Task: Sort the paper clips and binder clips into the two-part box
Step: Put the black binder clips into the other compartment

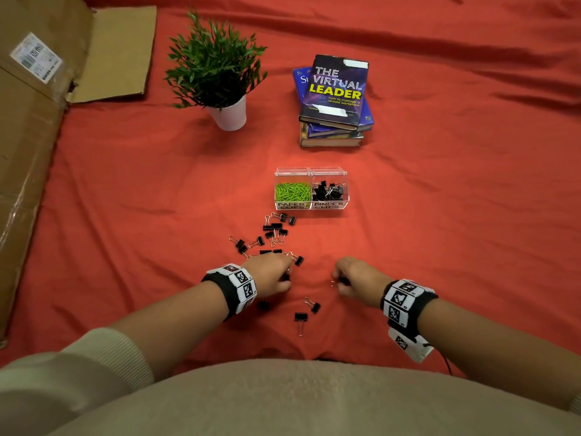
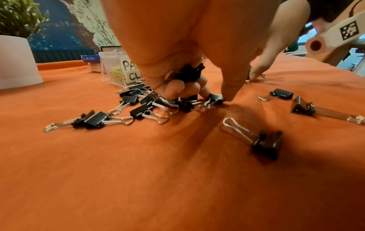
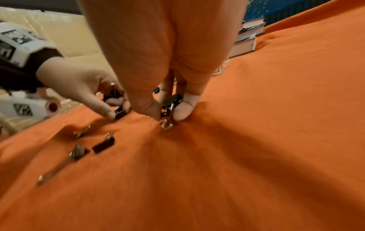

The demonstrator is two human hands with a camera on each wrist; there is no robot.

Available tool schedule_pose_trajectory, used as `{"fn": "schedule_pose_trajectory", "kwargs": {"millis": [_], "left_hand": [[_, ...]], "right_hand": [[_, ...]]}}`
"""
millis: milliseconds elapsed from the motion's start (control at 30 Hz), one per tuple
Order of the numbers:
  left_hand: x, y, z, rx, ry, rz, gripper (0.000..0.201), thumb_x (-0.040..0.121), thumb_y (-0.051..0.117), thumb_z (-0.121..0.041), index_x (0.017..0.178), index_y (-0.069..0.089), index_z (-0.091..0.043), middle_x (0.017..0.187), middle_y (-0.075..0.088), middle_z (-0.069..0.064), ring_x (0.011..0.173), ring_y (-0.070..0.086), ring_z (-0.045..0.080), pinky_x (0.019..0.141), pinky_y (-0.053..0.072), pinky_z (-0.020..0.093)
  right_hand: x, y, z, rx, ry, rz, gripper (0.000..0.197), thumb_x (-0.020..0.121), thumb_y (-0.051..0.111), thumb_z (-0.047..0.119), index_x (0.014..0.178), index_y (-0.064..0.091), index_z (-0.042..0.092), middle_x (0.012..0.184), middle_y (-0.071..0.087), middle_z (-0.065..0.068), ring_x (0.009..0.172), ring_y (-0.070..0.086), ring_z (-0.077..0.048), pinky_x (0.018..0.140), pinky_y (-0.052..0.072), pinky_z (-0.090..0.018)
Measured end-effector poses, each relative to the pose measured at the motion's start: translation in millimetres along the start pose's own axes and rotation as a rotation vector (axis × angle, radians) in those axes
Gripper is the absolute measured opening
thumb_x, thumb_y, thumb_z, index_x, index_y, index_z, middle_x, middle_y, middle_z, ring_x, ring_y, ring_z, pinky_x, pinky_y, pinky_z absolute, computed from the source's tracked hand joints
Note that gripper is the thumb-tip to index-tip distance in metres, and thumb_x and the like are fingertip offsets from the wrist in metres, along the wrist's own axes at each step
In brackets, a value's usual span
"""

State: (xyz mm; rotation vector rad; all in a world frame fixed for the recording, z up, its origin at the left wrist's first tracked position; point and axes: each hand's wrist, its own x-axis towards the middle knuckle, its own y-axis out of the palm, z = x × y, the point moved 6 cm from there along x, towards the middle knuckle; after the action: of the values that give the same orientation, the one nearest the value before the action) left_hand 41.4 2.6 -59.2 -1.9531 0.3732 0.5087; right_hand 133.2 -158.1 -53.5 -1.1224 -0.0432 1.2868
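Note:
A clear two-part box (image 1: 312, 205) stands on the red cloth, green paper clips (image 1: 293, 191) in its left part and black binder clips (image 1: 330, 191) in its right part. Several loose binder clips (image 1: 274, 231) lie scattered between the box and my hands. My left hand (image 1: 273, 275) is down at the near end of the pile; its curled fingers hold binder clips (image 2: 187, 73) while thumb and finger pinch another (image 2: 215, 98) on the cloth. My right hand (image 1: 352, 276) pinches a binder clip (image 3: 170, 101) just above the cloth.
A potted plant (image 1: 217, 70) and a stack of books (image 1: 333, 99) stand beyond the box. A cardboard box (image 1: 34, 121) lines the left side. Two binder clips (image 1: 306, 311) lie between my wrists, another (image 1: 263, 305) by my left wrist.

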Motion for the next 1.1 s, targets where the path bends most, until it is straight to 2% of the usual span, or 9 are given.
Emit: {"fn": "schedule_pose_trajectory", "kwargs": {"millis": [133,233,300,400,567,733,833,967,1100], "left_hand": [[-0.7,-8.6,2.1,-0.159,-0.069,-0.082,0.022,0.083,0.059,-0.035,0.097,0.056,-0.018,0.089,0.056,-0.003,0.081,0.054,0.019,0.070,0.043,0.029],[2.1,-22.2,4.3,-0.371,-0.163,-0.158,0.018,0.085,0.058,-0.030,0.091,0.057,-0.012,0.079,0.056,-0.002,0.071,0.052,0.017,0.066,0.043,0.031],[6.1,-33.2,5.5,-0.476,-0.201,-0.200,0.018,0.087,0.056,-0.026,0.089,0.056,-0.008,0.079,0.057,0.001,0.070,0.050,0.017,0.063,0.042,0.029],[14.9,-51.0,6.5,-0.538,-0.220,-0.252,0.015,0.089,0.057,-0.025,0.087,0.052,-0.011,0.077,0.055,0.001,0.068,0.048,0.016,0.058,0.037,0.026],[35.9,-81.3,-0.1,-0.557,-0.226,-0.302,0.016,0.091,0.057,-0.028,0.089,0.052,-0.013,0.080,0.055,0.000,0.070,0.048,0.016,0.063,0.040,0.030],[64.5,-118.4,-17.1,-0.480,-0.191,-0.366,0.017,0.090,0.058,-0.023,0.098,0.055,-0.008,0.089,0.059,0.006,0.079,0.053,0.021,0.069,0.042,0.030],[85.3,-138.4,-29.6,-0.386,-0.177,-0.394,0.015,0.091,0.055,-0.018,0.101,0.055,-0.007,0.102,0.062,0.013,0.092,0.056,0.028,0.072,0.040,0.031],[116.2,-148.2,-36.2,-0.305,-0.157,-0.406,0.021,0.089,0.055,-0.013,0.108,0.055,-0.004,0.113,0.058,0.016,0.105,0.054,0.031,0.085,0.040,0.033],[131.2,-135.5,-41.1,-0.152,-0.087,-0.319,0.026,0.088,0.049,-0.005,0.112,0.057,-0.001,0.119,0.058,0.018,0.112,0.052,0.032,0.093,0.040,0.035]], "right_hand": [[7.7,1.0,5.1,0.365,0.139,0.049,0.009,0.088,0.055,0.014,0.089,0.065,0.014,0.074,0.061,-0.001,0.056,0.057,-0.011,0.058,0.044,-0.020],[12.1,12.8,12.0,0.584,0.258,0.141,0.025,0.090,0.046,0.012,0.074,0.065,0.015,0.068,0.061,-0.001,0.046,0.056,-0.014,0.057,0.046,-0.026],[14.0,16.9,17.5,0.550,0.257,0.139,0.022,0.089,0.048,0.014,0.072,0.063,0.017,0.072,0.063,-0.004,0.050,0.058,-0.015,0.061,0.046,-0.028],[12.4,19.3,32.0,0.250,0.103,0.087,0.005,0.080,0.063,0.021,0.082,0.063,0.016,0.082,0.062,-0.002,0.071,0.060,-0.016,0.070,0.046,-0.027],[2.1,40.1,50.5,-0.120,-0.124,0.103,0.029,0.078,0.063,0.016,0.105,0.056,0.007,0.113,0.048,-0.008,0.099,0.053,-0.024,0.085,0.044,-0.033],[2.2,46.3,48.2,-0.134,-0.160,0.073,0.023,0.077,0.048,0.001,0.099,0.056,0.002,0.113,0.051,-0.012,0.101,0.054,-0.031,0.084,0.044,-0.035],[5.0,37.3,40.4,-0.015,-0.130,0.034,0.022,0.078,0.050,0.002,0.096,0.062,0.004,0.110,0.055,-0.011,0.097,0.057,-0.029,0.083,0.046,-0.031],[14.1,-0.6,8.3,0.221,0.044,-0.141,0.012,0.078,0.065,0.008,0.088,0.070,0.004,0.091,0.065,-0.009,0.080,0.062,-0.020,0.069,0.042,-0.022],[29.1,-60.5,-21.0,0.575,0.201,-0.340,0.011,0.077,0.066,-0.003,0.078,0.068,0.007,0.064,0.061,-0.003,0.044,0.053,0.006,0.053,0.043,-0.013]]}}
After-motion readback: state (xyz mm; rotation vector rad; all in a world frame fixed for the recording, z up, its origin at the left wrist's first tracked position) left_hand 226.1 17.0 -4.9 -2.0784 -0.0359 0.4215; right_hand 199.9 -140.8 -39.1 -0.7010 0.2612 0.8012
